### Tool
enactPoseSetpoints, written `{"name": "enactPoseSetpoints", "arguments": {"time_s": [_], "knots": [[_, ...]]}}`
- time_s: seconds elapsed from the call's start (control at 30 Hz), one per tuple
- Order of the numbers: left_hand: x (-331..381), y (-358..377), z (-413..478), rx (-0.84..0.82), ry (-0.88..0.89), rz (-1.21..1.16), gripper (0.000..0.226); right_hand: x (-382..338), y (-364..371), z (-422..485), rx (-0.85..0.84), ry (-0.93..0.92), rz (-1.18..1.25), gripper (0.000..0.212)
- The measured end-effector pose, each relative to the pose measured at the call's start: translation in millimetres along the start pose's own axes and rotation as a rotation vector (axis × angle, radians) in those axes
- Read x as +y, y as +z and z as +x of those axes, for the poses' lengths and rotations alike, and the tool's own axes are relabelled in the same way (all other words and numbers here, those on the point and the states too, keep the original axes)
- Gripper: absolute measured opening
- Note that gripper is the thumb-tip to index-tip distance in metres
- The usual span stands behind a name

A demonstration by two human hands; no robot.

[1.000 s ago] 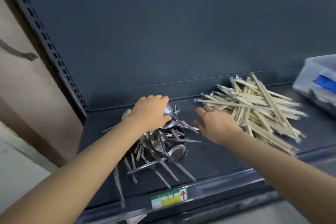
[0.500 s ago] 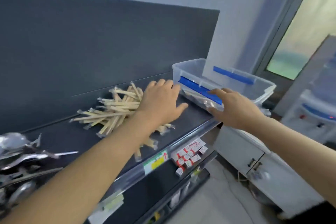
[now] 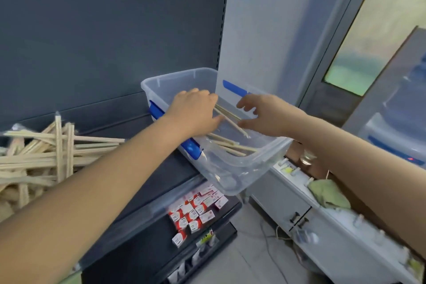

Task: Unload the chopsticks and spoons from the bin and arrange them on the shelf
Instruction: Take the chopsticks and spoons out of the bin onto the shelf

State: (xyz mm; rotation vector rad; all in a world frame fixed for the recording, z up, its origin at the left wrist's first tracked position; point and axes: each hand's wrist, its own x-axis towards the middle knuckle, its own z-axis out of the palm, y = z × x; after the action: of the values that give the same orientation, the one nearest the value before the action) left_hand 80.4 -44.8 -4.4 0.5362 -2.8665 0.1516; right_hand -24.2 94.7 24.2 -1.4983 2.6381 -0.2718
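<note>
A clear plastic bin (image 3: 230, 175) with blue clips stands at the right end of the dark shelf (image 3: 147, 168), its corner hanging over the edge. My left hand (image 3: 196, 113) is inside the bin, fingers curled around a few wooden chopsticks (image 3: 230, 120) that stick out toward my right hand (image 3: 265, 115). That hand hovers over the bin with fingers and thumb apart, the thumb at the chopsticks' far ends. More chopsticks (image 3: 232, 146) lie on the bin's bottom. A loose pile of chopsticks (image 3: 46, 157) lies on the shelf at the left. No spoons are in view.
Small red and white boxes (image 3: 196, 210) fill the lower shelf under the bin. A white cabinet (image 3: 299, 214) with a green cloth (image 3: 329, 193) on it stands to the right, close to the shelf end. A door with a window is behind it.
The view swung right from the spoon pile to the bin. Both hands moved from the shelf into the bin, and my left hand closed round some chopsticks.
</note>
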Motion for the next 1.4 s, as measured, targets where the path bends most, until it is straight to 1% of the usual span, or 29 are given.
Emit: {"name": "enactPoseSetpoints", "arguments": {"time_s": [0.07,0.17,0.27,0.4,0.47,0.57,0.67,0.77,0.83,0.9,0.97,1.03,1.07,1.13,1.17,1.2,1.3,1.33,1.4], "knots": [[-1.3,14.0,29.3,-0.086,-0.032,0.015,0.055,17.1,7.0,29.4,-0.108,-0.038,-0.051,0.047],[-6.5,29.4,65.9,-0.26,-0.11,0.039,0.051,36.5,25.3,73.4,-0.257,-0.109,-0.12,0.046],[-11.8,45.0,90.7,-0.425,-0.159,0.092,0.048,43.3,49.6,110.5,-0.398,-0.19,-0.166,0.045],[-22.1,68.4,100.2,-0.625,-0.272,0.041,0.046,39.4,89.3,155.3,-0.563,-0.233,-0.105,0.035],[-30.8,78.0,100.1,-0.71,-0.347,0.012,0.046,34.4,107.6,172.8,-0.613,-0.25,-0.072,0.034],[-38.4,81.4,97.1,-0.759,-0.477,-0.028,0.049,24.5,117.5,191.7,-0.717,-0.279,0.039,0.033],[-35.3,82.4,97.1,-0.761,-0.596,-0.055,0.045,17.7,115.4,199.1,-0.807,-0.341,0.116,0.028],[-39.0,89.6,98.4,-0.761,-0.693,-0.085,0.038,15.9,117.8,200.6,-0.799,-0.439,0.075,0.032],[-38.9,89.7,97.5,-0.729,-0.759,-0.13,0.029,14.3,120.0,201.6,-0.814,-0.481,0.054,0.026],[-33.2,85.1,98.0,-0.688,-0.813,-0.159,0.03,12.9,119.6,203.2,-0.856,-0.501,0.066,0.021],[-26.2,79.4,99.3,-0.627,-0.857,-0.194,0.036,12.3,116.8,204.7,-0.901,-0.522,0.061,0.019],[-21.2,75.2,99.7,-0.518,-0.929,-0.255,0.04,13.6,112.9,209.1,-0.934,-0.504,0.098,0.019],[-19.1,73.2,99.2,-0.45,-0.973,-0.275,0.04,14.2,109.7,213.3,-0.931,-0.495,0.121,0.02],[-14.6,70.5,97.5,-0.351,-1.063,-0.308,0.037,16.6,97.6,221.1,-0.903,-0.483,0.178,0.015],[-13.2,70.5,96.4,-0.338,-1.1,-0.355,0.035,18.3,90.0,224.8,-0.888,-0.474,0.227,0.012],[-10.5,70.7,95.5,-0.337,-1.134,-0.45,0.033,20.7,82.4,228.2,-0.865,-0.463,0.294,0.012],[3.6,69.0,96.3,-0.301,-1.201,-0.838,0.03,28.3,64.4,235.8,-0.776,-0.417,0.585,0.017],[8.8,65.8,97.3,-0.258,-1.194,-0.949,0.029,29.4,61.6,238.9,-0.751,-0.411,0.7,0.018],[17.3,54.2,98.8,-0.117,-1.156,-1.12,0.022,27.7,54.2,242.8,-0.71,-0.407,0.918,0.019]]}}
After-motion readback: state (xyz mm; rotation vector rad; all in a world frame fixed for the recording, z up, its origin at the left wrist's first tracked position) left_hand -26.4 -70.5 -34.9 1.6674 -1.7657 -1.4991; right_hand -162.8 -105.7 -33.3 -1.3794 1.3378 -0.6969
